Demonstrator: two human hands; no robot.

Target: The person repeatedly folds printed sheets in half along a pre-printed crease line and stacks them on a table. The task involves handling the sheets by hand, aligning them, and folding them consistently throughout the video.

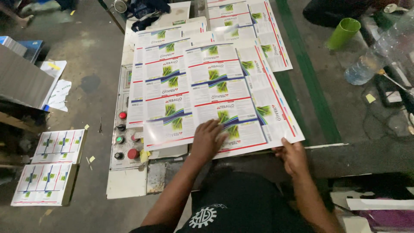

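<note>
A large printed sheet (224, 92) of repeated white labels with green leaf pictures and red and blue stripes lies on top of several similar overlapping sheets on a machine table. My left hand (207, 139) rests flat on the sheet's near edge, fingers spread. At the sheet's near right corner, my right hand (293, 156) pinches the edge from below.
A control panel (123, 138) with red, green and black buttons sits left of the sheets. Two stacks of printed sheets (49, 172) lie on the floor at left. A green cup (343, 32) and a clear plastic bottle (379, 54) are at upper right.
</note>
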